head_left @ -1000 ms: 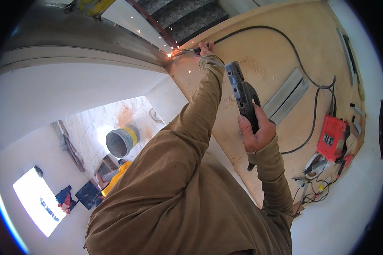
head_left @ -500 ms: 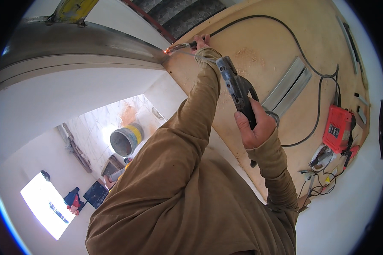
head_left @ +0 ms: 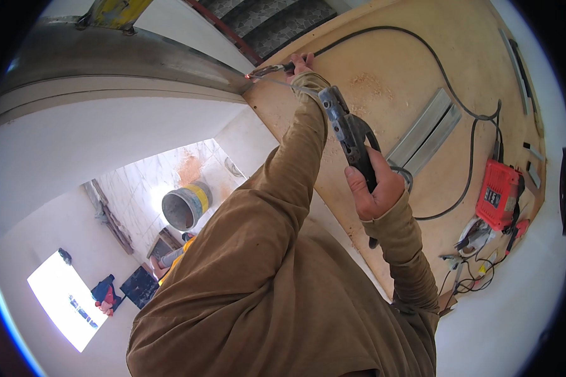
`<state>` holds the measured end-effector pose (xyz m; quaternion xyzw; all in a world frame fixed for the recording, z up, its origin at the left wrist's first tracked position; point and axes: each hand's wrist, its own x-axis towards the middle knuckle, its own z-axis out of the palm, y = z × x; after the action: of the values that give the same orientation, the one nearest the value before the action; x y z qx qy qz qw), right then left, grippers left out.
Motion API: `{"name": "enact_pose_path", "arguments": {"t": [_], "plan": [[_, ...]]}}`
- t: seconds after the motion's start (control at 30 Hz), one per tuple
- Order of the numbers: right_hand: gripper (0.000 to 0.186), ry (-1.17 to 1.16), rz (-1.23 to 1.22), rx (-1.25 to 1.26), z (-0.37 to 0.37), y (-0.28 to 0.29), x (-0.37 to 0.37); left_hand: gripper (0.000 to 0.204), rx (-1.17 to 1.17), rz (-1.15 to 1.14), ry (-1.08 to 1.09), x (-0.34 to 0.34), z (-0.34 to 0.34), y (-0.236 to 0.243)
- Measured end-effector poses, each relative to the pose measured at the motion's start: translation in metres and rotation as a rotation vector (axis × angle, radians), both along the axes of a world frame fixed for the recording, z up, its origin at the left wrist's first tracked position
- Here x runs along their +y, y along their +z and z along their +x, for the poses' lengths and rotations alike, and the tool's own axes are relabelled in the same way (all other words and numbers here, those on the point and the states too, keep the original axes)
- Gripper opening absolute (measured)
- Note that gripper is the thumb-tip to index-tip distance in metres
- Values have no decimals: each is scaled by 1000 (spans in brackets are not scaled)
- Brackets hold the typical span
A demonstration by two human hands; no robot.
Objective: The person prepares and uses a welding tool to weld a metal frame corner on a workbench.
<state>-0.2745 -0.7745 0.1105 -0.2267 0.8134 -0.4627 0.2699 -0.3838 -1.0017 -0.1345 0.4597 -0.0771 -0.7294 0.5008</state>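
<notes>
My right hand (head_left: 377,187) grips the black handle of a welding electrode holder (head_left: 343,129), thumb along its side. A thin welding rod (head_left: 295,85) runs from the holder's jaws past my left wrist to the end of a grey metal beam (head_left: 144,60). My left hand (head_left: 300,64) is stretched far forward, closed around what looks like a cable-end clamp (head_left: 271,69). The clamp's metal jaws are at the beam's end, where a small reddish glow (head_left: 248,76) shows. Whether the jaws grip the beam I cannot tell.
A black cable (head_left: 421,44) loops over the plywood surface (head_left: 383,125). Two metal channels (head_left: 424,132) and a red welding machine (head_left: 500,195) lie there. Lower left, beyond the edge, are a bucket (head_left: 182,208) and a partly hidden person (head_left: 166,262). Stairs (head_left: 270,25) rise beyond.
The bright sparks at the beam's end have shrunk to a small dull glow. Both hands keep nearly the same position. More of the person below shows.
</notes>
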Motion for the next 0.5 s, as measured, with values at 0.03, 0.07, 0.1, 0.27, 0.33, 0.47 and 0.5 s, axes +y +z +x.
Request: {"name": "enact_pose_path", "arguments": {"t": [0.03, 0.07, 0.1, 0.27, 0.33, 0.47, 0.5], "plan": [[34, 4, 2, -3, 0, 0, 0, 32, 9, 7, -21, 1, 1, 3], [34, 7, 5, -5, 0, 0, 1, 35, 17, 15, -41, 2, 2, 5], [34, 6, 6, -5, -1, 0, 1, 35, 18, 16, -43, 4, 1, 8], [34, -1, 7, 8, 0, 0, 3, 45, -42, 60, -53, 3, -1, 7], [34, -14, -16, 7, 0, 3, 2, 44, -41, 43, -26, 2, -2, -1], [33, -38, -34, 7, -3, 1, 3, 36, -13, 27, -5, 0, -4, -13], [33, -42, -32, 7, -3, 2, 3, 36, -13, 29, -9, 1, -3, -12]]}}
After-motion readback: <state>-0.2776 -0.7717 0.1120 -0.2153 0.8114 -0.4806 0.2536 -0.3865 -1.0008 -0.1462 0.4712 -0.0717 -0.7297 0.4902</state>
